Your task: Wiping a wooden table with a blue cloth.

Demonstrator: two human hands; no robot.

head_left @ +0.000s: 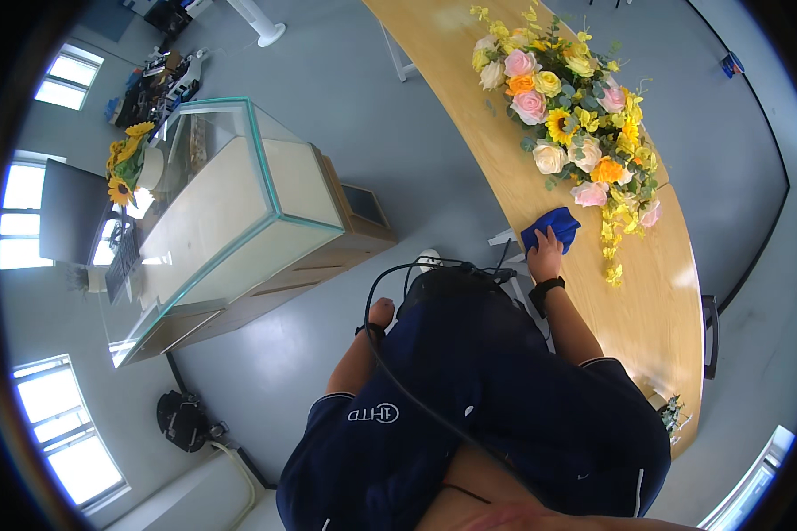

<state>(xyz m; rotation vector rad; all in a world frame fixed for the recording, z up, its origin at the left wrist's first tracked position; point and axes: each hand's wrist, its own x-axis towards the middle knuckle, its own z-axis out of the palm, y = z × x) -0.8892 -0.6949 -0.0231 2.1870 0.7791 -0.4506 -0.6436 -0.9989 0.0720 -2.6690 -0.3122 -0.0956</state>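
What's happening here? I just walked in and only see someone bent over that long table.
A person in a dark blue shirt presses a blue cloth onto the near edge of the long wooden table with the right hand. A flower arrangement of roses and sunflowers lies along the table just beyond the cloth. The left hand hangs beside the body, holding nothing visible.

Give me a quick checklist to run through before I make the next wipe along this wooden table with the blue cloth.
1. Right hand on the blue cloth: ok.
2. Cloth flat on the wooden table: ok, near its edge.
3. Flower arrangement apart from the cloth: not ok, flowers lie right beside it.
4. Left hand free: ok, hanging at the side, holding nothing.
5. Cable away from the wiping arm: cannot tell.
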